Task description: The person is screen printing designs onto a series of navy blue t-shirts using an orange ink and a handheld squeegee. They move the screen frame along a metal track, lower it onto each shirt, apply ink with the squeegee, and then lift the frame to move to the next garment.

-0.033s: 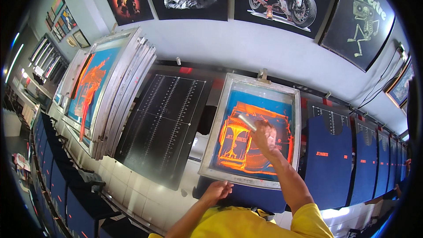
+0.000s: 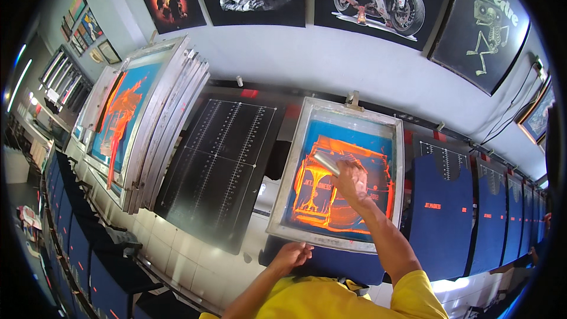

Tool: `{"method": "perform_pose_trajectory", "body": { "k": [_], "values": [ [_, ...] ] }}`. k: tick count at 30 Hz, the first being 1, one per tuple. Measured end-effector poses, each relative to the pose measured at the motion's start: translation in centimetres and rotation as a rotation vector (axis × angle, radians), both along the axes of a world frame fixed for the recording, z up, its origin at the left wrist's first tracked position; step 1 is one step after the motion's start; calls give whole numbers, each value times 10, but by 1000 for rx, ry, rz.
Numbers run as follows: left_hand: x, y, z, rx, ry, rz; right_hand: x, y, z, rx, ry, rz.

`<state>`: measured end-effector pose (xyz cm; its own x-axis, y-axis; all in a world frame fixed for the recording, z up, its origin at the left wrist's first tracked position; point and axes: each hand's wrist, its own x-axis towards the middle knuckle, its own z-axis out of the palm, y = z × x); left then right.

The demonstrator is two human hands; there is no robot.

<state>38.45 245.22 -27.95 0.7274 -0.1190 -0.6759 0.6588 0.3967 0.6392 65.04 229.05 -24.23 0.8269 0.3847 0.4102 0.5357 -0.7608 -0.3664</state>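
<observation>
A screen-printing frame (image 2: 396,171) lies over a navy cloth panel, its blue mesh smeared with bright orange ink (image 2: 319,220). My right hand (image 2: 352,180) reaches across the mesh, closed around a pale squeegee (image 2: 326,163) that lies slanted above the inked area. The squeegee's lower edge is partly hidden, so its contact with the mesh is unclear. At the near edge of the frame, my left hand (image 2: 293,255) is curled closed. Whether it grips anything is hidden. Part of the navy cloth (image 2: 336,263) shows below the frame.
A black board with ruled white marks (image 2: 215,171) lies left of the frame. Further left leans a stack of metal-edged screens (image 2: 171,112). Navy panels with small orange prints (image 2: 440,224) run off to the right, and more (image 2: 94,260) line the left. A hinge clamp (image 2: 353,101) sits behind the frame.
My right hand and the squeegee have shifted slightly left over the mesh. My left hand and the frame stay where they were.
</observation>
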Motion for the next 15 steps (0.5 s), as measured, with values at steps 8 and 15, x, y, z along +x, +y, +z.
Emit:
{"method": "perform_pose_trajectory", "body": {
  "k": [8,15],
  "values": [
    [3,7,10,-123,-113,-112,28,16,14,-22,9,234],
    [5,12,14,-224,-89,-144,-90,-6,22,-56,17,325]
  ]
}}
